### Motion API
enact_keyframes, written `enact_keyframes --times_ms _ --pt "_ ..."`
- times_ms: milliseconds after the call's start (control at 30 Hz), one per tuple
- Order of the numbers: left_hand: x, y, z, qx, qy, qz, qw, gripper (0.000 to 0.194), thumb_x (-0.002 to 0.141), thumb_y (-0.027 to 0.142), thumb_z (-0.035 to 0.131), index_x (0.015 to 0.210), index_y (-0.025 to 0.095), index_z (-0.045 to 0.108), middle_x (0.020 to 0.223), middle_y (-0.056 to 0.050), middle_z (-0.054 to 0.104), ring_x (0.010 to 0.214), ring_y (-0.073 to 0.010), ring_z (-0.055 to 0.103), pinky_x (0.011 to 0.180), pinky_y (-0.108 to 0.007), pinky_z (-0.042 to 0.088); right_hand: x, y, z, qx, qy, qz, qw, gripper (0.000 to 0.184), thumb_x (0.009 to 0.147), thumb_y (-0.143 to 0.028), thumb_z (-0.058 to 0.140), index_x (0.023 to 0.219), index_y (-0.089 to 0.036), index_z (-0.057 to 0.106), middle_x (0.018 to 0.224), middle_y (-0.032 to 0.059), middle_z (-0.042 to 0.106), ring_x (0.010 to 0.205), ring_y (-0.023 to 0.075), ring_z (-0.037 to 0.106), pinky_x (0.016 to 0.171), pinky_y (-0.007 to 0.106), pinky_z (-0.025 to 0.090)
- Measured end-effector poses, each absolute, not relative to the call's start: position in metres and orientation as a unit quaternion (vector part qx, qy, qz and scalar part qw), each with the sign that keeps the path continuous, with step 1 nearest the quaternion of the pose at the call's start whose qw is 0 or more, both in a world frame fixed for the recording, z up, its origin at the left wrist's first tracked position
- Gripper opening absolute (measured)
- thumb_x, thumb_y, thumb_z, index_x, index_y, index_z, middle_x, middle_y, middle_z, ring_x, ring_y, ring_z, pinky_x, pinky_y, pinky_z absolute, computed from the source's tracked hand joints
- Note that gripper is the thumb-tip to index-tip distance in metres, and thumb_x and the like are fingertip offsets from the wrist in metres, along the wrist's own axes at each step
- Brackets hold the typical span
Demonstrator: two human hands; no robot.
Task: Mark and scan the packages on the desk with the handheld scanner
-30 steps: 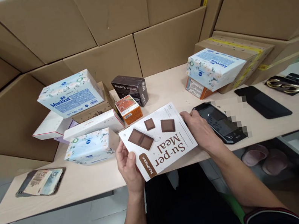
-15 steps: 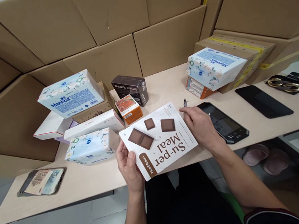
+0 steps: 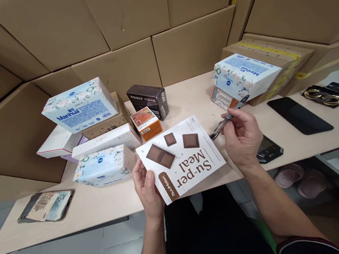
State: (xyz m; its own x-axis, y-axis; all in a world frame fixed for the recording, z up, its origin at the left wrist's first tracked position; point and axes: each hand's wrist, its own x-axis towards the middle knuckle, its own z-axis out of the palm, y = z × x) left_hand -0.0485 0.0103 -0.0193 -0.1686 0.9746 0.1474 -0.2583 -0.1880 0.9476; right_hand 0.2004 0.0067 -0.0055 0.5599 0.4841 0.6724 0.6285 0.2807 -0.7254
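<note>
My left hand (image 3: 147, 188) is closed on the left edge of a white Su-per Meal box (image 3: 189, 151), thumb on top. Brown chocolate squares are printed on it, and its lettering looks upside down to me. How deep it is I cannot tell. My right hand (image 3: 242, 138) pinches a dark pen (image 3: 221, 128) between thumb and fingers. One end of the pen points down by the box's right edge; the other sticks up to the right. Whether the pen touches the box is unclear. Partly behind my right wrist lies a black handheld device (image 3: 269, 150).
Left of the box are tissue packs (image 3: 101, 166), a long white box (image 3: 107, 141), an orange box (image 3: 146, 124) and a dark box (image 3: 148, 100). Banknotes (image 3: 48, 206) lie far left. Rightward are another tissue pack (image 3: 245, 75), a black slab (image 3: 299, 114) and cardboard cartons (image 3: 197, 48).
My right hand has left the box's right edge, where a pen tip came into view, and lifted slightly rightward with the pen pinched. My left hand and the box have hardly moved.
</note>
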Motion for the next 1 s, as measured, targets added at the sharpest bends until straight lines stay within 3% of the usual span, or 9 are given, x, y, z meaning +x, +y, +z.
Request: enact_keyframes --times_ms 200,400,667,1000 --pt "-0.049 0.010 -0.020 0.440 0.412 0.638 0.480 0.053 0.086 0.049 0.067 0.132 0.025 0.057 0.130 -0.009 0.065 0.120 -0.0276 0.062 0.100 -0.040 0.049 0.200 0.010 -0.006 -0.536 -0.450 -0.083 0.710 0.029 0.093 -0.023 0.055 0.123 -0.024 0.056 0.108 0.0062 0.070 0.075 0.0124 0.067 0.070 0.032 0.060" --pt "-0.048 0.010 -0.020 0.436 0.408 0.642 0.481 0.052 0.086 0.048 0.068 0.130 0.024 0.059 0.129 -0.008 0.066 0.120 -0.0272 0.062 0.099 -0.038 0.049 0.202 0.009 -0.005 -0.576 -0.451 -0.139 0.668 0.028 0.093 -0.023 0.054 0.121 -0.023 0.057 0.111 0.0083 0.069 0.098 0.0195 0.071 0.082 0.039 0.061" --pt "-0.048 0.009 -0.018 0.432 0.410 0.644 0.481 0.051 0.084 0.048 0.070 0.129 0.025 0.060 0.129 -0.008 0.065 0.118 -0.0263 0.062 0.098 -0.038 0.049 0.200 0.010 0.004 -0.540 -0.426 -0.115 0.717 0.031 0.090 -0.020 0.060 0.122 -0.022 0.058 0.106 0.0070 0.069 0.094 0.0190 0.072 0.078 0.036 0.061" --pt "-0.048 0.010 -0.017 0.438 0.408 0.641 0.480 0.050 0.085 0.048 0.069 0.129 0.025 0.060 0.128 -0.007 0.066 0.117 -0.0255 0.063 0.098 -0.036 0.049 0.205 0.008 -0.004 -0.635 -0.455 -0.145 0.607 0.030 0.093 -0.025 0.054 0.123 -0.021 0.058 0.110 0.0080 0.070 0.084 0.0170 0.069 0.080 0.037 0.058"
